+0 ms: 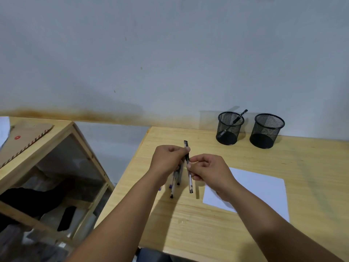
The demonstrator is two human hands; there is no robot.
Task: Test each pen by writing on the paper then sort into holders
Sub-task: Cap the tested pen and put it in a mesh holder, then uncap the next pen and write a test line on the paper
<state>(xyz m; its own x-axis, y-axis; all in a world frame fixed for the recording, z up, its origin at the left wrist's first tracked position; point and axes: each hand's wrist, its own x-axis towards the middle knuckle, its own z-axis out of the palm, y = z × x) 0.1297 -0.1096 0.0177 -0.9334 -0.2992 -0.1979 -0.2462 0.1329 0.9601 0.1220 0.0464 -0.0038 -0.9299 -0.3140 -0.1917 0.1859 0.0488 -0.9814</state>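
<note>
One pen (234,121) is sitting sorted in the left holder (229,128) at 1 o'clock; right holder (267,130) looks empty. Left hand (167,159) is gripping the remaining bundle (175,181), right hand (209,170) is pinching a black pen (188,173) beside it. Paper (260,188) at 3 o'clock is looking unmarked, so most testing is pending.

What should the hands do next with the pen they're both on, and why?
Probably draw that one black pen free with the right hand and carry it to the white paper. The left hand grips a bundle of pens, the right hand's fingers pinch this single pen beside the bundle, and no marks show on the visible paper. One pen already stands in the left holder.
</note>
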